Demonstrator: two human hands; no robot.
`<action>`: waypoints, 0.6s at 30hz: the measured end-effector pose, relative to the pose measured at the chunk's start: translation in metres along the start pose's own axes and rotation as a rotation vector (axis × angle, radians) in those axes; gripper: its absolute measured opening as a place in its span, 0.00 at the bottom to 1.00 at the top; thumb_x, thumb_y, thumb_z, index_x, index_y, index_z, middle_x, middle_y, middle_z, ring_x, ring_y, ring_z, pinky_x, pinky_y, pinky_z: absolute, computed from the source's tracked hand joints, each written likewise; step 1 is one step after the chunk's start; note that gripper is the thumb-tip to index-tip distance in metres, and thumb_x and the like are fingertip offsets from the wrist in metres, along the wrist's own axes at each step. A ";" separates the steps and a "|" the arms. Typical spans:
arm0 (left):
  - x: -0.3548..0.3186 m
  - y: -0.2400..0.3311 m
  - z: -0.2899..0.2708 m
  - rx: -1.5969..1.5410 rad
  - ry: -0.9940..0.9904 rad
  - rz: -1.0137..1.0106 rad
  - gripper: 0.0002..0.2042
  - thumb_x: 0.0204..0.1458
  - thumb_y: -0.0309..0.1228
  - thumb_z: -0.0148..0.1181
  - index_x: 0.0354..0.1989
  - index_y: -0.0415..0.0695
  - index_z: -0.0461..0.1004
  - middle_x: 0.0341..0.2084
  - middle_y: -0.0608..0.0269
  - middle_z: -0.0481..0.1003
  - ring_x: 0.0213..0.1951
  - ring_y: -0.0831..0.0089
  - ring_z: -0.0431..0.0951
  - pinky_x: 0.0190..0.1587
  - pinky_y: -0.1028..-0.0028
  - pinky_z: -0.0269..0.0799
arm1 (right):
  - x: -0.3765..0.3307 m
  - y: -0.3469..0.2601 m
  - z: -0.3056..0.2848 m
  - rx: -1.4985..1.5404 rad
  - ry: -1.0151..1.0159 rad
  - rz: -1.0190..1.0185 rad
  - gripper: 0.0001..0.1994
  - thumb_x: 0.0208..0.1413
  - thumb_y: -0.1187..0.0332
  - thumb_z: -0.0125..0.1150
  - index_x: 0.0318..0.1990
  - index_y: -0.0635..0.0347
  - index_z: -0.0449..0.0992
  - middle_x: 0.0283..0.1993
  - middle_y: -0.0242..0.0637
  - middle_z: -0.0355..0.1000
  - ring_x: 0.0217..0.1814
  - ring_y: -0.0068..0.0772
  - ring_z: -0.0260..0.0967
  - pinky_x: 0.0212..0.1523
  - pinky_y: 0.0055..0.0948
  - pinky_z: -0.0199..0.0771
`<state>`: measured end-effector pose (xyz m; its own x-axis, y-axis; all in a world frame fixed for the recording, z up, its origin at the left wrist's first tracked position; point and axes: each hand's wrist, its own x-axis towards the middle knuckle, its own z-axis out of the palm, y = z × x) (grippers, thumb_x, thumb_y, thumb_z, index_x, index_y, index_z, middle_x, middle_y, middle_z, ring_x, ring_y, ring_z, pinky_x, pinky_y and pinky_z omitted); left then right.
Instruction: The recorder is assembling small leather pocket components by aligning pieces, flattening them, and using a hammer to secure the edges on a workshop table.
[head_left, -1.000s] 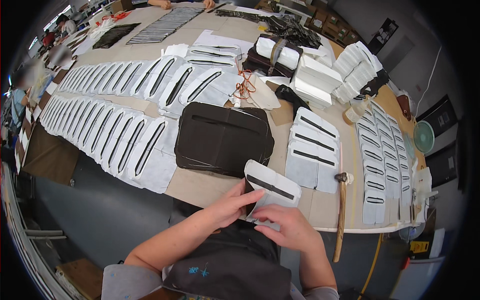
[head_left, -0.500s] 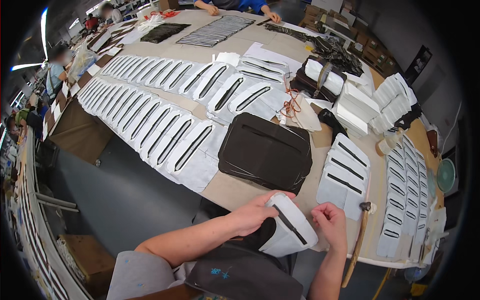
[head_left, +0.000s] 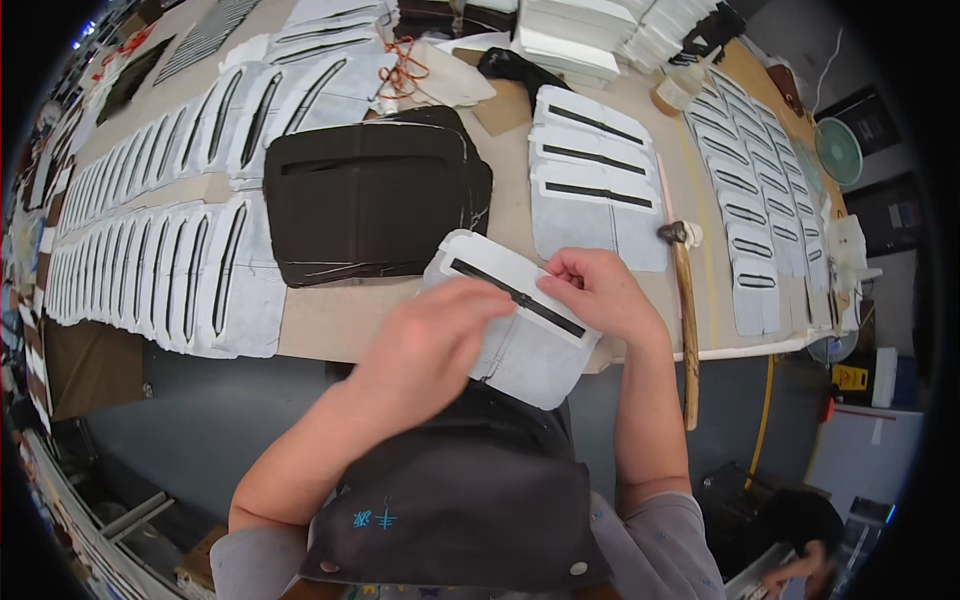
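A light grey panel piece (head_left: 530, 365) with a white strip and a long black slot lies at the table's near edge, overhanging toward my apron. My left hand (head_left: 425, 335) hovers over its left part; motion smears the fingers, so their closure is unclear. Thumb and fingers of my right hand (head_left: 600, 290) are pinched together at the panel's upper right edge; whatever is between them is too small to make out. Just beyond the panel lies a stack of dark brown panels (head_left: 370, 205), the top one slotted. Several grey slotted panels (head_left: 600, 225) overlap behind my right hand.
A hammer (head_left: 685, 320) with a wooden handle lies right of my right forearm, its handle past the table edge. Long overlapping rows of slotted panels (head_left: 150, 270) cover the left side; more panels (head_left: 755, 310) lie far right. Orange cord (head_left: 400, 70) and white stacks (head_left: 570, 40) sit behind.
The view has swung right and down. The panel, earlier gripped by my left hand, has turned and now lies at the table edge. My left hand has let go; my right has come to its edge.
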<state>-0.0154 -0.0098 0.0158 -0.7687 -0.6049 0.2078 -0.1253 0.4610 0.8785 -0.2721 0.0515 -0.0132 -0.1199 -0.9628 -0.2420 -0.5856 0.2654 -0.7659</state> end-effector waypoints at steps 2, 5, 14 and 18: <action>0.000 -0.024 0.044 0.318 0.049 0.217 0.12 0.53 0.18 0.61 0.46 0.37 0.81 0.46 0.56 0.79 0.50 0.59 0.79 0.53 0.62 0.75 | 0.003 -0.006 0.002 -0.030 -0.009 0.010 0.11 0.58 0.63 0.67 0.35 0.64 0.81 0.25 0.38 0.75 0.25 0.28 0.70 0.31 0.30 0.71; -0.004 -0.038 0.067 0.476 0.102 0.274 0.13 0.49 0.21 0.65 0.45 0.38 0.82 0.45 0.61 0.80 0.50 0.61 0.79 0.53 0.63 0.74 | -0.001 -0.007 0.009 -0.118 0.014 -0.007 0.11 0.59 0.63 0.67 0.35 0.63 0.81 0.25 0.36 0.76 0.27 0.25 0.71 0.31 0.29 0.70; -0.010 -0.043 0.074 0.438 0.102 0.245 0.16 0.51 0.23 0.66 0.50 0.42 0.81 0.49 0.61 0.78 0.54 0.59 0.77 0.57 0.60 0.71 | -0.006 -0.006 -0.006 0.666 -0.037 0.052 0.06 0.66 0.69 0.63 0.44 0.62 0.78 0.32 0.21 0.74 0.33 0.08 0.66 0.32 0.14 0.66; -0.005 -0.033 0.068 0.459 0.040 0.186 0.19 0.53 0.25 0.66 0.55 0.42 0.78 0.52 0.56 0.76 0.58 0.53 0.72 0.61 0.56 0.66 | -0.017 0.013 -0.013 0.464 -0.090 -0.015 0.11 0.66 0.70 0.63 0.52 0.63 0.76 0.32 0.21 0.74 0.34 0.08 0.67 0.35 0.14 0.66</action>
<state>-0.0497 0.0221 -0.0438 -0.7807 -0.5058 0.3671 -0.2589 0.7964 0.5466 -0.2876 0.0710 -0.0110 -0.0325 -0.9641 -0.2634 -0.1642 0.2651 -0.9501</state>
